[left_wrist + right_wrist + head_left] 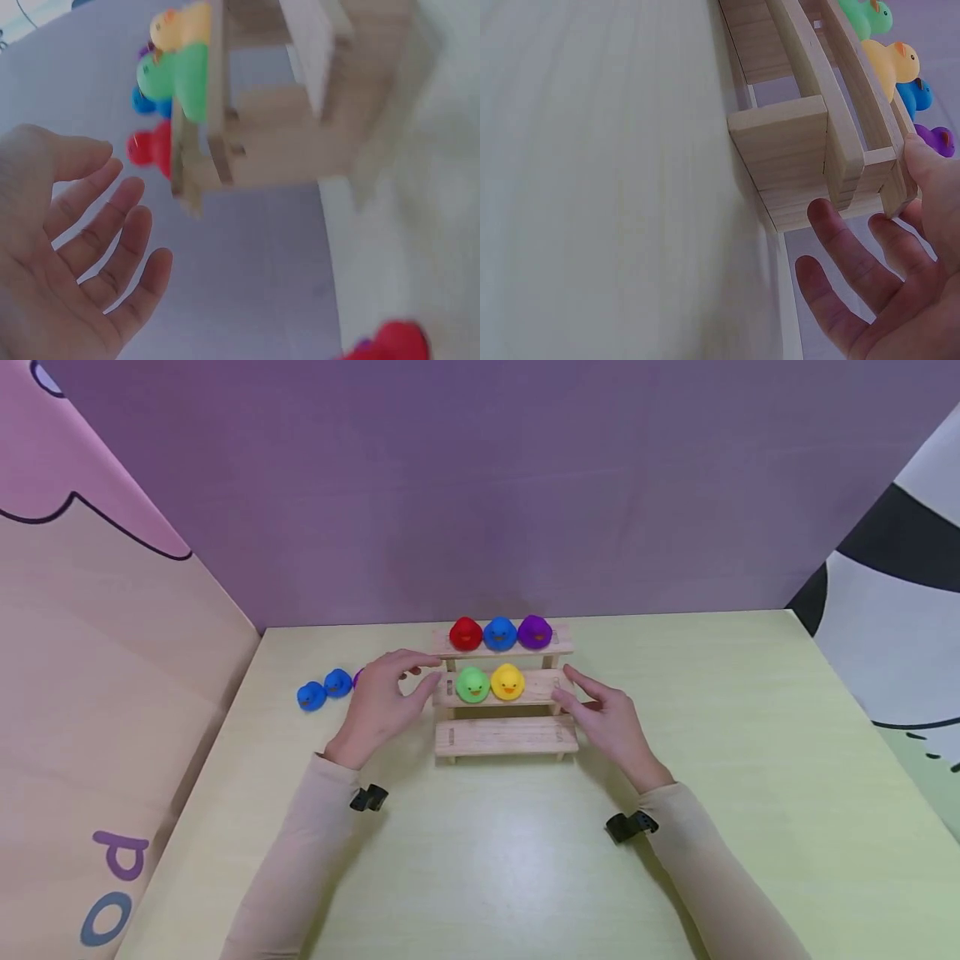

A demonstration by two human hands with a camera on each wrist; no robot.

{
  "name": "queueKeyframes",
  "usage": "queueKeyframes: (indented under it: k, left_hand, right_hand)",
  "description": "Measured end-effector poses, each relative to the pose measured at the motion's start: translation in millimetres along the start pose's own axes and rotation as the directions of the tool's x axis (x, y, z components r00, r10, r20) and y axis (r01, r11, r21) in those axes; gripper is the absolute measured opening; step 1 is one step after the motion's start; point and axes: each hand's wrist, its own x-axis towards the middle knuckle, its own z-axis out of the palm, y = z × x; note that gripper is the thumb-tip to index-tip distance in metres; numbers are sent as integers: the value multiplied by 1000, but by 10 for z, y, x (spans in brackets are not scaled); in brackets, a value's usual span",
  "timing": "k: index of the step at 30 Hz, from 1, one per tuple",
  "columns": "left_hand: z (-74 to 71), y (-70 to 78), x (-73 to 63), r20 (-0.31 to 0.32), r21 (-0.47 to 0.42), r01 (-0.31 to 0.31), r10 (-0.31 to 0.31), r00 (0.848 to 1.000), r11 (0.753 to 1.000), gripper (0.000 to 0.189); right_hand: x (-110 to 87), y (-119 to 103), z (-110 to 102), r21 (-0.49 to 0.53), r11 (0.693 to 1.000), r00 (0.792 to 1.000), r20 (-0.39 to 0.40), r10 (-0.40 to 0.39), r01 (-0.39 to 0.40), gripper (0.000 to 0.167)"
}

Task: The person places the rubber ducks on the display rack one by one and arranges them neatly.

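Note:
A three-step wooden stand (pixel 506 737) stands on the table. On its top step sit a red duck (pixel 466 633), a blue duck (pixel 500 633) and a purple duck (pixel 535 632). The middle step carries a green duck (pixel 472 685) and a yellow duck (pixel 507 682); the lowest step is bare. My left hand (pixel 82 232) is beside the stand's left end, fingers spread and loosely bent, with nothing in them. At the other end, my right hand (pixel 607 718) pinches the middle step's end between thumb and index finger, its other fingers (pixel 855 262) spread below.
Left of the stand, two blue ducks (pixel 311 696) lie on the table (pixel 495 860), with a purple one (pixel 357 677) mostly hidden behind my left hand. A red duck (pixel 403 341) shows low in the left wrist view. A purple wall (pixel 525 485) rises behind the table.

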Motion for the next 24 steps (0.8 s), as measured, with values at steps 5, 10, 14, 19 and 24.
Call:
queueKeyframes:
  k: [5, 10, 14, 19, 24]
  left_hand:
    - [-119, -198, -97, -39, -19, 41, -42, 998, 999, 24]
    - [-210, -395, -215, -42, -43, 107, -109, 993, 993, 24]
    - [-253, -557, -282, -26, -41, 145, -146, 989, 989, 26]
    - [-279, -776, -357, 8, -38, 190, -190, 982, 981, 31]
    - [-304, -939, -408, 65, -15, 256, -255, 965, 967, 36]
  right_hand:
    - [6, 14, -8, 31, 1000, 1000, 2, 1, -1, 63]
    - [3, 12, -10, 26, 1000, 1000, 6, 2, -2, 64]
    - [-13, -2, -13, 23, 1000, 1000, 2, 0, 0, 63]
    - [-11, 0, -7, 21, 1000, 1000, 7, 6, -6, 63]
    - [1, 4, -8, 15, 1000, 1000, 8, 14, -14, 64]
